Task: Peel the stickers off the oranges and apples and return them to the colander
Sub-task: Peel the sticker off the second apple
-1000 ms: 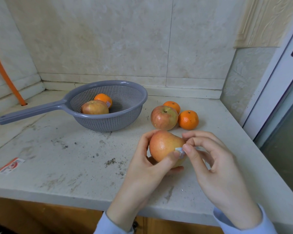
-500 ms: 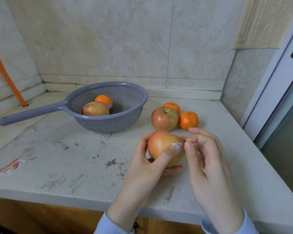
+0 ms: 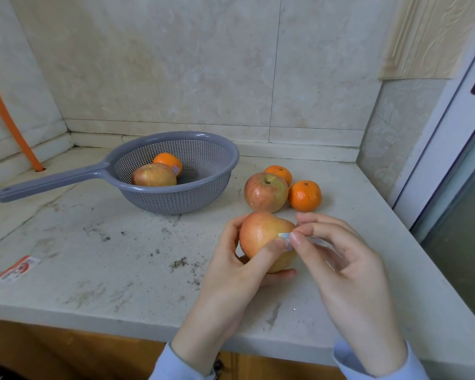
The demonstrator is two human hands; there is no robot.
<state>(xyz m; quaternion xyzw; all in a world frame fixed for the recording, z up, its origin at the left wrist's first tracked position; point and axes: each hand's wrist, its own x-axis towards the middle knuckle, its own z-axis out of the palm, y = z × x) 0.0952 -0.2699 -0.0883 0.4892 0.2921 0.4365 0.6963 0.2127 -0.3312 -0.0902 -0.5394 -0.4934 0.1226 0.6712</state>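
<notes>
My left hand (image 3: 239, 267) grips a red-yellow apple (image 3: 261, 234) just above the counter, thumb across its front. A small pale sticker (image 3: 284, 237) sits on the apple's right side, and the thumb and forefinger of my right hand (image 3: 337, 259) touch it. The grey colander (image 3: 203, 187) stands behind, holding one apple (image 3: 154, 175) and one orange (image 3: 167, 161) with a sticker on it. To its right on the counter lie another apple (image 3: 265, 192) and two oranges (image 3: 305, 195), (image 3: 279, 172).
The stone counter (image 3: 121, 256) is speckled with dark crumbs. A red-and-white label (image 3: 18, 267) lies near the front left edge. An orange hose (image 3: 8, 119) runs down the left wall. A white door frame (image 3: 436, 149) borders the counter on the right.
My right hand drew back slightly from the apple, then closed in on the sticker again with thumb and forefinger. The apple stays in my left hand, nearly unmoved.
</notes>
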